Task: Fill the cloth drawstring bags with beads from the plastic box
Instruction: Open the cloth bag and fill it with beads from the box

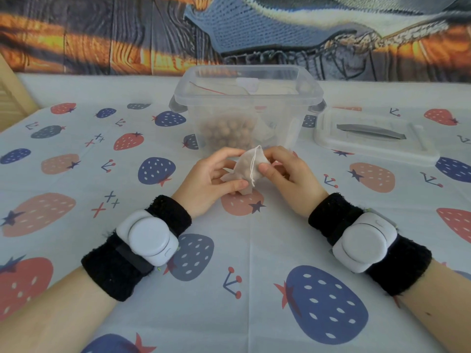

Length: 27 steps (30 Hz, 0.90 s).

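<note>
Both hands meet over the table: the left hand [213,176] and the right hand [288,174] pinch a small cloth bag [248,169] between them, the plastic box [246,108] just beyond their fingertips

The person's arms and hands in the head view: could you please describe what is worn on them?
Both hands, left hand and right hand, are bare, with no gloves or sleeves. Each forearm carries a wide black fuzzy wristband, and strapped onto each band is a white rounded-square device with a raised circular top.
</note>
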Motion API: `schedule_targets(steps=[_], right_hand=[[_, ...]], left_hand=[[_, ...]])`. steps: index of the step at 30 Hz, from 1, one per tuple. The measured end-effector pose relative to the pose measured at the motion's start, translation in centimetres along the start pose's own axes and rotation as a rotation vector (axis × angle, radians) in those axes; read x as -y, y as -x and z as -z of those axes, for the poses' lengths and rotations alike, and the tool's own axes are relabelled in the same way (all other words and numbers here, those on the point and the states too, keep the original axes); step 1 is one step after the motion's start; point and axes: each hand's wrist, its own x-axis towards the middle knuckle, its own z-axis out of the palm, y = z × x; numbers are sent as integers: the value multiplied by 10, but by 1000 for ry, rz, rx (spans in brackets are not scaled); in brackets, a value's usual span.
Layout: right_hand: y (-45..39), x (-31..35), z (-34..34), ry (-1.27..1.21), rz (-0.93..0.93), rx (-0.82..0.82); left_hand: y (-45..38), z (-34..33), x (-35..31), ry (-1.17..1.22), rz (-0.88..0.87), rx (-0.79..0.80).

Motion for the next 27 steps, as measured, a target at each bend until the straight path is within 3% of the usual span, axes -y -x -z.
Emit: schedule_targets(steps=[5,16,27], right_hand=[[0,2,1,-168,9,-60],[-1,2,1,-56,70,-48],[0,2,0,-16,77,-80]], left_hand=[[1,1,-1,-2,-25,-57],[1,-1,0,-82,-64,-123],[2,-2,-3,-56,-20,-12]])
